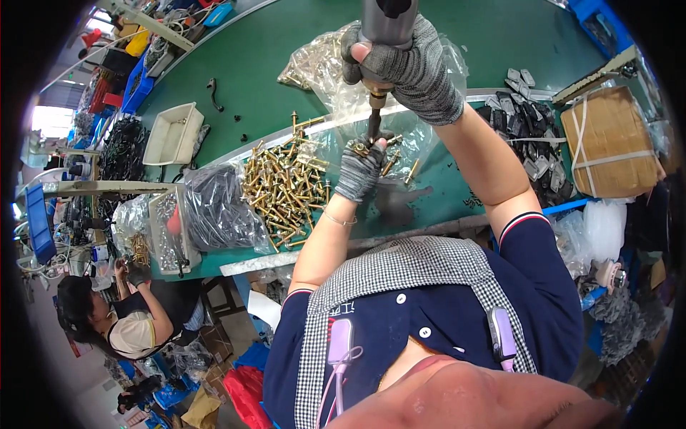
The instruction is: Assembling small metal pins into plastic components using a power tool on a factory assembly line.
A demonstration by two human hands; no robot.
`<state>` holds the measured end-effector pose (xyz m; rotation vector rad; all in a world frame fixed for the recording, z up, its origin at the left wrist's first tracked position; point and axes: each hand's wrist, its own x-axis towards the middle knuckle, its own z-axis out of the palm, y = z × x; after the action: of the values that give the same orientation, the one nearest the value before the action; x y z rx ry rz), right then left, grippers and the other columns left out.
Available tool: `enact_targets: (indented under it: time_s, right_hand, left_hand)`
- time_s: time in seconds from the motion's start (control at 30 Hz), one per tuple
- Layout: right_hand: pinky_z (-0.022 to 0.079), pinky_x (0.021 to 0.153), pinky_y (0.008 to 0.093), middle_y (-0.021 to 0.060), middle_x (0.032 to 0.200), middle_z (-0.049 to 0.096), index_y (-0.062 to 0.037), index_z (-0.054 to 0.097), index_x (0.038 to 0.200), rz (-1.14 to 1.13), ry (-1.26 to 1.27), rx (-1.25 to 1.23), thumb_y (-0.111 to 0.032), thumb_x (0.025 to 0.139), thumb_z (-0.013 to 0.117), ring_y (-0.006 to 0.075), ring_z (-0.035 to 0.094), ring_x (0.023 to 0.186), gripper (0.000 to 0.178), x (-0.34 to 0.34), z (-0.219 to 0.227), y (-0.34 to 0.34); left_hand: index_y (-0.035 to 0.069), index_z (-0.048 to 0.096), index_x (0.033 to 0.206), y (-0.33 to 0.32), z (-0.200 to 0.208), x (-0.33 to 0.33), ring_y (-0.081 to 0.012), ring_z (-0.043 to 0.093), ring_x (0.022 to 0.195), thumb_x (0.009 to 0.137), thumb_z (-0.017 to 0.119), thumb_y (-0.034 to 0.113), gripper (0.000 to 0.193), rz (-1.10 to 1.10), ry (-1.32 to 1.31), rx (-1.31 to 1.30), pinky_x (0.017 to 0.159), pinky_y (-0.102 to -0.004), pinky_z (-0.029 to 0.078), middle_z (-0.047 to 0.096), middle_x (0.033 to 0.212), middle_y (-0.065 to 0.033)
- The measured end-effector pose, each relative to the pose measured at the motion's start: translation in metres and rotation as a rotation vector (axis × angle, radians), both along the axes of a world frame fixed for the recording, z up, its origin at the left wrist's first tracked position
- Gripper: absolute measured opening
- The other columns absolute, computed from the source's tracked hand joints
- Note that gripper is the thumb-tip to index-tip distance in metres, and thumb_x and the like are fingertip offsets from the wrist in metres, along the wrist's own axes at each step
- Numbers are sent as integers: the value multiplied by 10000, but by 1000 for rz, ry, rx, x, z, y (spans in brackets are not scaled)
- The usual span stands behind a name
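My right hand (421, 75), in a grey knit fingerless-tipped glove, is wrapped round a grey power screwdriver (386, 25). The tool points down, and its dark bit (374, 121) reaches my left hand (359, 171). That hand, gloved alike, has its fingers closed on small gold-coloured bolts (361, 149) right at the bit's tip; their exact number is hidden by the fingers. Just left of it lies a large heap of gold-coloured bolts (282, 189). A few loose bolts (412, 171) rest on clear plastic to the right of my left hand.
A clear bag of bolts (314, 61) lies behind the hands on the green table (250, 64). Leftward are a white tray (174, 136), a black lever (213, 93) and a grey plastic bag (223, 207). Dark metal parts (532, 136) and a carton (611, 143) stand right. Another person (128, 314) works lower left.
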<state>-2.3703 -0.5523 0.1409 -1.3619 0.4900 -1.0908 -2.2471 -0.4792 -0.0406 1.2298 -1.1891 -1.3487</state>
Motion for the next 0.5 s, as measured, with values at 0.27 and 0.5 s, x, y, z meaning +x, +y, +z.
enact_targets:
  time_s: [0.27, 0.5]
  right_hand:
    - [410, 444, 221, 21, 653, 577, -55, 476, 959, -95, -77, -38, -191, 747, 672, 83, 513, 511, 320, 4, 1, -2]
    - [410, 439, 226, 19, 646, 580, -58, 482, 964, -179, -57, -67, -202, 742, 676, 88, 517, 509, 328, 6, -13, -6]
  left_hand:
    - [45, 622, 930, 0, 17, -4, -29, 399, 456, 892, 561, 197, 169, 61, 53, 97, 401, -190, 292, 452, 560, 59]
    - [60, 638, 1010, -6, 13, 1, -103, 502, 566, 881, 553, 269, 260, 8, -163, 84, 550, -265, 418, 537, 629, -37]
